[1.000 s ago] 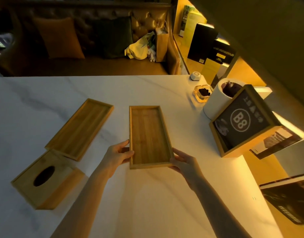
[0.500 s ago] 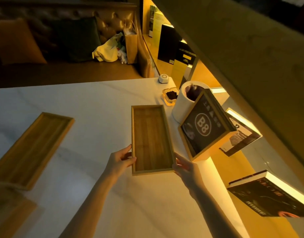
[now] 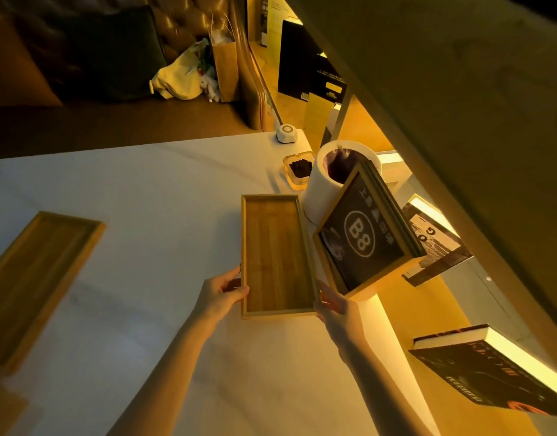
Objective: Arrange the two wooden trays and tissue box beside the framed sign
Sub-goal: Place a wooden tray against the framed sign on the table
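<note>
A pale marble-look table fills the near scene under dim amber light, a dark tufted leather sofa with cushions runs along the far side, and shelving, seemingly backlit, glows at right.

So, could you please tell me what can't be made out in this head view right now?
- Tissue box: not in view, past the left edge.
- Second tray: its near end is cut off by the left edge.
- Small print on the framed sign: too small and dim to read.
- Right hand grip on the held tray: fingers under the rim are hidden.
- Left hand: likewise.
</note>
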The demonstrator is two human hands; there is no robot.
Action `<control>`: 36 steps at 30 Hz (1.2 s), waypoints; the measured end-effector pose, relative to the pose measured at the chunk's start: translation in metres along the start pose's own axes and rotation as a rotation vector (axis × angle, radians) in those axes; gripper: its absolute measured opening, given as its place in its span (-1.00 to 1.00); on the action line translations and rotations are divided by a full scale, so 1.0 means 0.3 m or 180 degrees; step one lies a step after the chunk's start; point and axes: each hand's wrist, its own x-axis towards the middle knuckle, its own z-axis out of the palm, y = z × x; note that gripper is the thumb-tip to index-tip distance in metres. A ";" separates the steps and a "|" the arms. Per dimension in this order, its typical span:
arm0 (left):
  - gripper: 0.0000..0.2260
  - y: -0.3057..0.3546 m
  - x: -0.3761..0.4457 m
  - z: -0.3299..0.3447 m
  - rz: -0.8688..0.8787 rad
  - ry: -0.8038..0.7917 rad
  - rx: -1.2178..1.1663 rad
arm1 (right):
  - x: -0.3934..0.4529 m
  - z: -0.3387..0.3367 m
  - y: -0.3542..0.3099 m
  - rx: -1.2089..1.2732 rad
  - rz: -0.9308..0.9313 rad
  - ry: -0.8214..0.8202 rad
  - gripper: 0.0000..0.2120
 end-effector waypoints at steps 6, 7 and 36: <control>-0.54 -0.003 0.040 0.000 -0.0039 -0.0059 0.0004 | 0.047 0.016 0.021 -0.0209 -0.0059 0.0061 -0.66; -0.54 -0.006 0.047 -0.001 -0.0028 -0.0062 0.0029 | 0.051 0.018 0.025 -0.0251 -0.0080 0.0072 -0.66; -0.62 -0.086 0.031 0.128 0.1010 0.0606 0.1721 | 0.021 0.065 0.168 -0.2574 -0.1405 0.0844 -0.55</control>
